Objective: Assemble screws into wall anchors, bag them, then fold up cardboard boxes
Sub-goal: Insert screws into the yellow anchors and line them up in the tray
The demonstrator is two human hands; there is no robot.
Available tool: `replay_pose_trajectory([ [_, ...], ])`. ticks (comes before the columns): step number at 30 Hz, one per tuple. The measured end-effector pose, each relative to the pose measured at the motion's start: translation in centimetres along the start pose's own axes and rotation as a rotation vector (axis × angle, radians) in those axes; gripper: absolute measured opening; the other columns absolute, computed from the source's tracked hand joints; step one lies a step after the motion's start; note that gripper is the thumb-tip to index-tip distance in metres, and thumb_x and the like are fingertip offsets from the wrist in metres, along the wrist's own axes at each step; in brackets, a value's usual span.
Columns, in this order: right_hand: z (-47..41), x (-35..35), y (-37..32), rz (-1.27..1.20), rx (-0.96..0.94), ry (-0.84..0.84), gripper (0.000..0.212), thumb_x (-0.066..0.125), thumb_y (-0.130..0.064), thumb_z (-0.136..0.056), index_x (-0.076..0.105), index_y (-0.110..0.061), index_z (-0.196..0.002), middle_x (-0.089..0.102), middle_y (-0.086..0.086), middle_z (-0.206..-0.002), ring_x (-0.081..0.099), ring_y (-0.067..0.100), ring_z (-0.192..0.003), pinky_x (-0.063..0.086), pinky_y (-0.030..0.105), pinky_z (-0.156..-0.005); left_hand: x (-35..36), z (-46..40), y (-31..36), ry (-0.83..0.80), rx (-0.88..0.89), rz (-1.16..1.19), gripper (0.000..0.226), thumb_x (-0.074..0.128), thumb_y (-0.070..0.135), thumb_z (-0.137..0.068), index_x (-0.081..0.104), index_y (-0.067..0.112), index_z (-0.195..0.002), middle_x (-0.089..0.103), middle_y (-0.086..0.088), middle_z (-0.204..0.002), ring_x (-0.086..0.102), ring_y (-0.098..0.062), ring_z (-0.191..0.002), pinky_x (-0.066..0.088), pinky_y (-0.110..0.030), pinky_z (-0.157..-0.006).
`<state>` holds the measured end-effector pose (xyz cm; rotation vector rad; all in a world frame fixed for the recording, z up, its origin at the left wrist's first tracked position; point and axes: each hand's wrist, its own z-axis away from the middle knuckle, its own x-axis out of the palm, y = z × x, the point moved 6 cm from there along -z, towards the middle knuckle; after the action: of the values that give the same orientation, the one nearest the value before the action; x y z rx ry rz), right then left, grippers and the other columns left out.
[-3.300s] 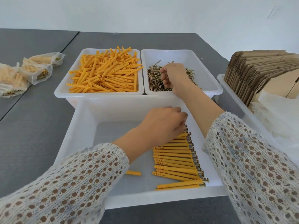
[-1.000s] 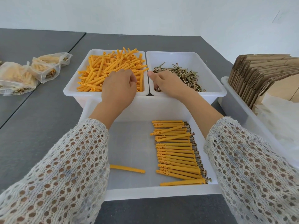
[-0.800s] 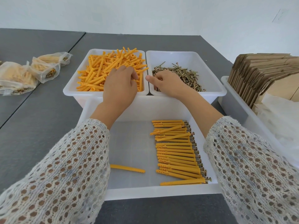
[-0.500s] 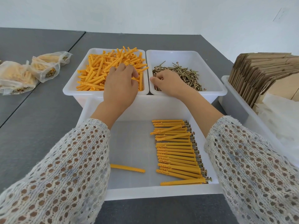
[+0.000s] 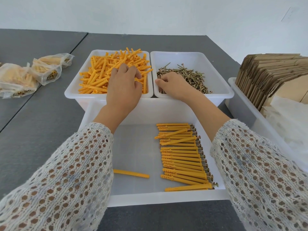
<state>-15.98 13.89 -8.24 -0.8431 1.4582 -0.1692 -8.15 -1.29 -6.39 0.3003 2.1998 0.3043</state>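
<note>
My left hand [image 5: 124,87] is over the white bin [image 5: 70,96] heaped with loose orange wall anchors [image 5: 98,75], its fingers curled down onto the pile and closing on anchors. My right hand [image 5: 172,86] lies in the neighbouring white bin [image 5: 220,95] of brass screws [image 5: 191,75], fingers curled into the heap and thumb at its left edge. Closer to me, a larger white bin [image 5: 150,200] holds a row of several anchors with screws fitted [image 5: 181,157] along its right side. One bare anchor [image 5: 131,173] lies alone at its front left.
Several filled clear bags [image 5: 21,79] lie on the grey table [image 5: 41,130] at the far left. At the right, a long white bin [image 5: 241,104] holds a stack of flat cardboard boxes [image 5: 270,75] and empty white plastic bags [image 5: 290,127].
My left hand went from the row of assembled anchors up to the anchor bin and its fingers keep working in the pile. My right hand dipped lower into the screws.
</note>
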Motion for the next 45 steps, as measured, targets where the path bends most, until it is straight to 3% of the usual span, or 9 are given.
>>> replay_pose_trajectory([
  [16,0.1,0.0,0.0,-0.002,0.017,0.007,0.040,0.046,-0.030,-0.100,0.063,0.000,-0.079,0.045,-0.005,-0.053,0.039,0.011,-0.048,0.032,0.024,-0.050,-0.2,0.1,0.1,-0.025,-0.015,0.047,0.026,0.050,0.009,-0.090,0.061,0.011,-0.114,0.054,-0.011,-0.116,0.047,-0.030,-0.103,0.039,-0.038,-0.091],
  [28,0.0,-0.4,0.1,0.027,0.046,0.043,0.037,0.048,-0.022,-0.097,0.040,-0.013,-0.062,0.038,-0.001,-0.056,0.033,0.013,-0.051,0.030,0.027,-0.053,-0.2,0.0,0.1,-0.019,-0.020,0.098,0.027,0.052,0.006,-0.089,0.061,0.010,-0.114,0.053,-0.011,-0.115,0.047,-0.028,-0.106,0.039,-0.032,-0.087],
  [32,0.1,-0.8,0.3,0.010,0.074,0.100,0.039,0.049,-0.015,-0.091,0.033,-0.016,-0.057,0.034,-0.001,-0.057,0.030,0.012,-0.051,0.028,0.018,-0.046,-0.3,0.0,0.2,-0.016,0.002,0.161,0.026,0.053,0.003,-0.087,0.061,0.009,-0.111,0.052,-0.011,-0.113,0.051,-0.027,-0.105,0.046,-0.039,-0.088],
  [40,0.1,-0.8,0.1,0.022,0.083,0.104,0.019,0.050,-0.010,-0.087,0.062,-0.002,-0.076,0.047,0.011,-0.070,0.040,0.018,-0.065,0.029,0.013,-0.044,-0.5,-0.1,0.8,0.028,0.071,0.238,0.029,0.053,-0.007,-0.081,0.061,0.008,-0.105,0.044,-0.002,-0.098,0.049,-0.021,-0.080,0.044,-0.035,-0.071],
  [43,0.0,-0.8,0.3,0.038,0.100,0.106,0.025,0.047,-0.006,-0.085,0.064,0.011,-0.087,0.049,0.012,-0.074,0.040,0.019,-0.067,0.031,0.018,-0.048,-0.8,0.0,1.3,0.056,0.116,0.287,0.032,0.050,-0.013,-0.079,0.060,0.006,-0.103,0.047,-0.005,-0.096,0.047,-0.021,-0.077,0.041,-0.032,-0.067],
  [45,0.1,-0.8,0.2,0.042,0.107,0.102,0.021,0.044,-0.002,-0.083,0.062,0.009,-0.078,0.047,0.012,-0.073,0.039,0.019,-0.067,0.030,0.019,-0.048,-0.9,0.1,1.6,0.071,0.147,0.314,0.032,0.049,-0.014,-0.078,0.058,0.004,-0.104,0.048,-0.005,-0.095,0.045,-0.017,-0.076,0.039,-0.024,-0.064],
])
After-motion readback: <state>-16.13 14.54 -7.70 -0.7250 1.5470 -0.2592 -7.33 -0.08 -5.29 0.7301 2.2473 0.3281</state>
